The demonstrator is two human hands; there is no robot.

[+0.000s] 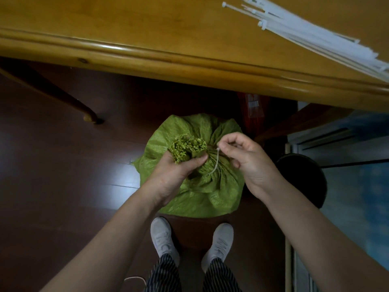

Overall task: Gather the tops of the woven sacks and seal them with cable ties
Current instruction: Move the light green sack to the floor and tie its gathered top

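A green woven sack [212, 192] stands on the dark floor in front of my feet. Its top is bunched into a frilly gathered neck [186, 147]. My left hand [174, 175] grips that neck from below, thumb across it. A thin pale cable tie [216, 163] curves from the neck down over the sack's folds. My right hand [244, 157] pinches the tie's upper end between thumb and forefinger, just right of the neck. A pile of white cable ties [315, 32] lies on the wooden table at the top right.
The wooden table [147, 39] overhangs the far side of the sack, one leg [69, 100] at the left. A red bag [252, 112] sits behind the sack. A dark round stool [303, 178] stands at the right. A loose tie [134, 279] lies on the floor by my left shoe.
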